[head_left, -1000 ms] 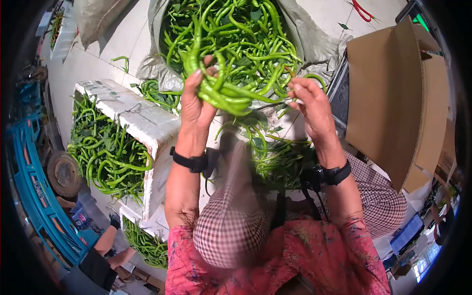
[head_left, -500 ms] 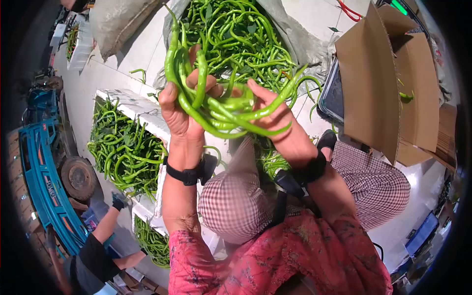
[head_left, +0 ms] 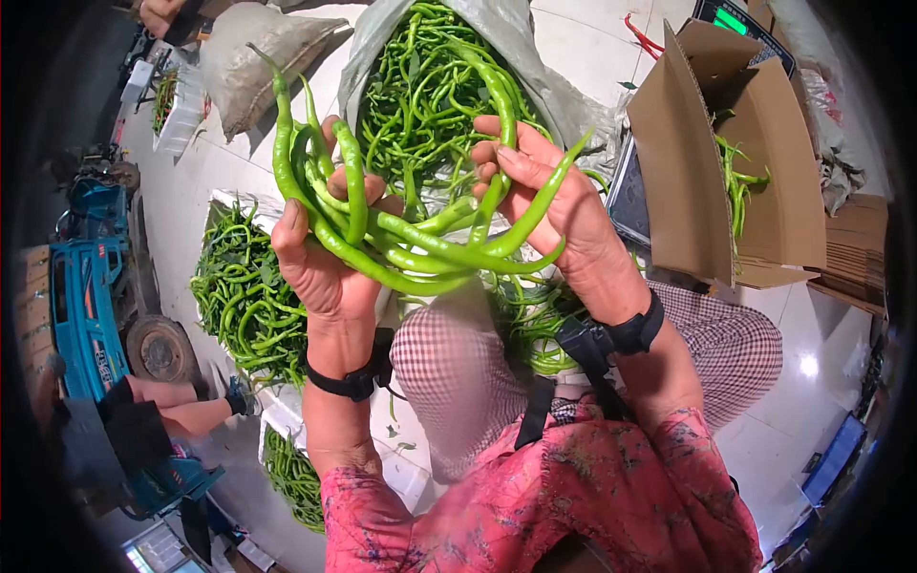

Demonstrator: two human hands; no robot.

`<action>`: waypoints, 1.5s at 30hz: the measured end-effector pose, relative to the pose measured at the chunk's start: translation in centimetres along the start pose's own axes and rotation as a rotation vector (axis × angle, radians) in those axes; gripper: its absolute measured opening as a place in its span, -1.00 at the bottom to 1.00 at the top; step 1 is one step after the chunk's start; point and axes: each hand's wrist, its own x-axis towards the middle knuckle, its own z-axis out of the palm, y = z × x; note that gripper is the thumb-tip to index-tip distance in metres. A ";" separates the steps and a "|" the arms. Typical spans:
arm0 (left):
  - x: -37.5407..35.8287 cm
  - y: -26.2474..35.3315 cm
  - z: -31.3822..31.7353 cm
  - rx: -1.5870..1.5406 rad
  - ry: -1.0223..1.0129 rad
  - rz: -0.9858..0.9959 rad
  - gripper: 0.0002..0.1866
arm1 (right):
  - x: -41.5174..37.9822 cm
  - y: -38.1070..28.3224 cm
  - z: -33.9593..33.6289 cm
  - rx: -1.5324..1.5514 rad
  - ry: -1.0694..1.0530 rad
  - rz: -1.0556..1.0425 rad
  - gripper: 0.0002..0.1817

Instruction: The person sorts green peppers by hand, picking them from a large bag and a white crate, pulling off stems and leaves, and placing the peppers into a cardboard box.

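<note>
My left hand (head_left: 330, 272) is closed around a bunch of long green chili peppers (head_left: 411, 253), which curve across toward the right. Between the thumb and fingers of my right hand (head_left: 573, 224) is a single long chili pepper (head_left: 498, 95), held roughly upright. Its lower end crosses the bunch, whose tips pass just in front of my right palm. Behind both hands, an open pale sack (head_left: 564, 81) is full of loose green chili peppers (head_left: 411, 124). More peppers (head_left: 540, 320) lie low between my knees, partly hidden by my right wrist.
Left of me stand foam boxes of green peppers (head_left: 253, 306). An open cardboard box (head_left: 678, 162) with some peppers (head_left: 737, 186) rests on a scale (head_left: 627, 205) at right. A stuffed sack (head_left: 263, 62) lies at upper left. Another person's legs (head_left: 186, 406) show near a blue vehicle (head_left: 81, 306).
My right hand has risen from beside the bunch and now pinches one pepper upright. My left hand, still gripping the bunch, has shifted left. The view has turned slightly.
</note>
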 end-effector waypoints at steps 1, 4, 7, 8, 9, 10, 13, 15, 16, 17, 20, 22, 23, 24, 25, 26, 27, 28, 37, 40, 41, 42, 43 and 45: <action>-0.2 0.2 -0.1 -0.042 -0.062 -0.012 -0.16 | -0.2 -0.2 0.3 -0.029 -0.010 0.003 -0.58; -1.0 1.0 1.9 -0.112 0.057 -0.007 -0.20 | -1.7 -0.8 1.3 -0.093 -0.012 0.015 -0.62; -2.4 1.5 2.2 -0.208 0.077 -0.018 -0.33 | -3.4 -1.0 1.8 -0.052 0.080 0.080 -0.59; -2.7 1.5 2.5 -0.258 0.117 -0.013 -0.41 | -3.9 -0.9 1.5 -0.052 0.077 0.080 -0.59; -3.2 1.2 3.4 -0.273 0.134 0.012 -0.60 | -4.4 -0.9 1.3 0.055 0.064 0.078 -0.59; -3.7 0.8 4.1 -0.270 0.243 0.065 -0.73 | -4.9 -0.8 1.4 0.163 0.050 0.078 -0.60; -5.2 -0.7 5.6 -0.350 0.172 0.005 -0.59 | -6.5 -0.7 1.1 0.121 0.190 0.044 -0.63; -5.8 -2.4 6.1 -0.374 0.175 0.024 -0.54 | -8.1 -1.3 0.8 0.147 0.218 0.078 -0.63; -6.1 -3.3 6.0 -0.427 0.088 -0.043 -0.52 | -9.2 -1.8 1.3 0.107 0.206 0.054 -0.63; -6.2 -4.4 6.0 -0.326 0.312 0.073 -0.50 | -9.8 -1.6 -0.5 0.039 0.282 -0.001 -0.64; -6.8 -7.3 3.8 -0.334 0.348 -0.072 -0.51 | -12.2 -2.4 -2.3 -0.047 0.356 -0.102 -0.68; -7.6 -10.0 2.0 -0.330 0.405 -0.117 -0.45 | -13.8 -2.9 -3.6 -0.250 0.382 -0.093 -0.61; -8.1 -10.9 1.5 -0.342 0.400 -0.141 -0.44 | -14.3 -2.9 -3.7 -0.248 0.399 -0.096 -0.61; -8.5 -11.7 1.2 -0.356 0.392 -0.166 -0.42 | -14.7 -3.1 -3.4 -0.265 0.410 -0.082 -0.61; -8.8 -12.3 1.0 -0.416 0.347 -0.214 -0.42 | -15.2 -3.3 -3.3 -0.283 0.419 -0.065 -0.60; -9.1 -12.8 0.9 -0.421 0.353 -0.224 -0.42 | -15.5 -3.2 -3.8 -0.284 0.431 -0.063 -0.60; -9.1 -13.1 1.2 -0.451 0.392 -0.195 -0.41 | -15.6 -3.0 -4.5 -0.269 0.455 -0.094 -0.61; -9.1 -13.3 1.5 -0.479 0.434 -0.164 -0.40 | -15.8 -2.7 -4.9 -0.252 0.478 -0.122 -0.61; -9.1 -15.1 0.1 -0.393 0.436 -0.141 -0.63 | -17.4 2.5 -5.8 -0.063 0.564 -0.182 -0.70; -9.0 -15.5 -0.2 -0.361 0.436 -0.116 -0.61 | -17.2 3.3 -4.2 -0.089 0.502 -0.113 -0.70; -8.9 -15.7 -0.3 -0.341 0.452 -0.125 -0.59 | -17.0 3.3 -4.5 -0.085 0.509 -0.108 -0.69; -9.0 -15.9 -0.3 -0.320 0.470 -0.136 -0.57 | -16.7 3.3 -5.0 -0.086 0.513 -0.106 -0.69; -9.1 -16.0 -0.3 -0.272 0.411 -0.130 -0.52 | -16.4 3.3 -5.5 -0.102 0.480 -0.134 -0.70; -9.1 -16.1 -0.2 -0.294 0.411 -0.136 -0.52 | -15.8 2.9 -6.3 -0.114 0.388 -0.131 -0.71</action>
